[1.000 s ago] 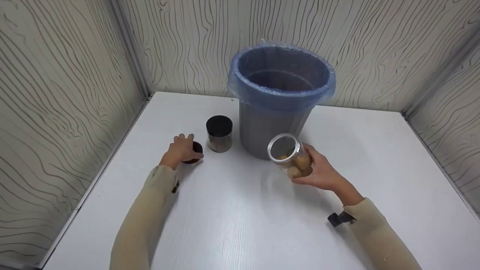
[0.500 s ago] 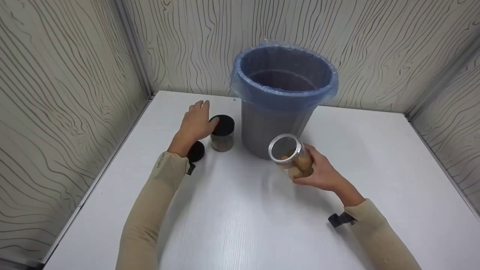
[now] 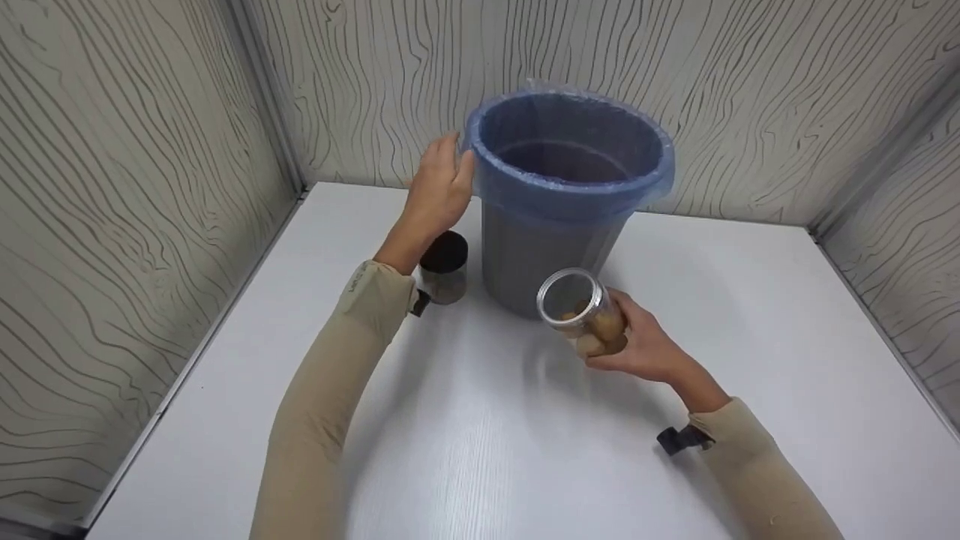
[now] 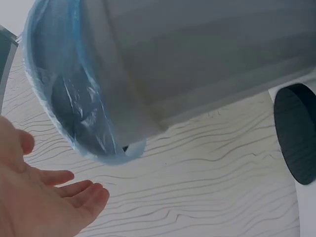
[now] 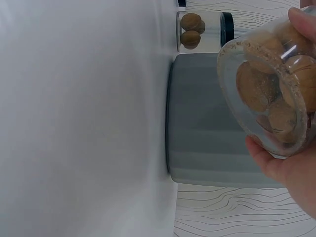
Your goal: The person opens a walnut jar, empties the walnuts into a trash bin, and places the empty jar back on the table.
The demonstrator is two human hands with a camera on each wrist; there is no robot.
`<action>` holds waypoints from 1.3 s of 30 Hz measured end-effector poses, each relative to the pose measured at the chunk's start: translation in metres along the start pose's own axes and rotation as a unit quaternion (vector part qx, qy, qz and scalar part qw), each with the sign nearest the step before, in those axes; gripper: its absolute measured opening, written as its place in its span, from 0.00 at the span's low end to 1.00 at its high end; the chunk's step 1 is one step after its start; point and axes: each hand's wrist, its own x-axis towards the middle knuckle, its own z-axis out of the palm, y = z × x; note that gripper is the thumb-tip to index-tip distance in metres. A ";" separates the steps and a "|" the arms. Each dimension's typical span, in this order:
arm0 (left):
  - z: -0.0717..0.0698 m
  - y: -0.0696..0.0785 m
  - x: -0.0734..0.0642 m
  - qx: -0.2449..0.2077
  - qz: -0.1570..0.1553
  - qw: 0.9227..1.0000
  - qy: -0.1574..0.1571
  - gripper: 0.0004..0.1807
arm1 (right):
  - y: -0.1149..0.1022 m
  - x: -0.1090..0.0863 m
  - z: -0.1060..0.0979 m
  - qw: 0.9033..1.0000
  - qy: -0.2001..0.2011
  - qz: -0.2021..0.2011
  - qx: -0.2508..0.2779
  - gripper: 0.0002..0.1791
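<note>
My left hand [image 3: 442, 184] is raised at the left side of the trash can's rim, holding nothing. In the left wrist view the fingers [image 4: 81, 197] are extended and a gap separates them from the blue liner [image 4: 89, 118]. My right hand [image 3: 645, 341] grips a clear jar [image 3: 574, 304] with its lid off, tilted in front of the can. Several walnuts [image 5: 254, 86] lie inside it, pressed toward its base. Beneath my left wrist stands a second jar [image 3: 444, 281], wearing a black lid [image 4: 298, 133]; walnuts [image 5: 190, 32] show through its wall.
A grey trash can [image 3: 547, 255] lined with a blue bag stands at the back middle of the white table [image 3: 480, 435]. Wood-patterned panels [image 3: 390, 75] rise behind and at both sides. My left sleeve [image 3: 337, 375] crosses the table's left part, covering the loose black lid.
My left hand has let go of the loose black lid on the table and moved up, past the lidded jar, to beside the can's rim. The right hand and its jar have stayed put.
</note>
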 end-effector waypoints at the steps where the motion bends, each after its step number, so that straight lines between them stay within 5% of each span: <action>1: 0.002 0.003 0.002 -0.007 -0.004 1.000 -0.004 0.30 | 0.000 0.000 0.000 1.000 0.000 -0.001 0.000 0.53; 18: 0.032 0.014 0.021 -0.049 -0.055 0.997 -0.036 0.40 | -0.003 -0.001 -0.002 1.000 -0.017 0.011 0.017 0.53; 39: 0.044 0.016 0.020 -0.050 -0.046 0.998 0.008 0.34 | 0.010 0.000 -0.023 1.000 0.021 -0.005 -0.014 0.54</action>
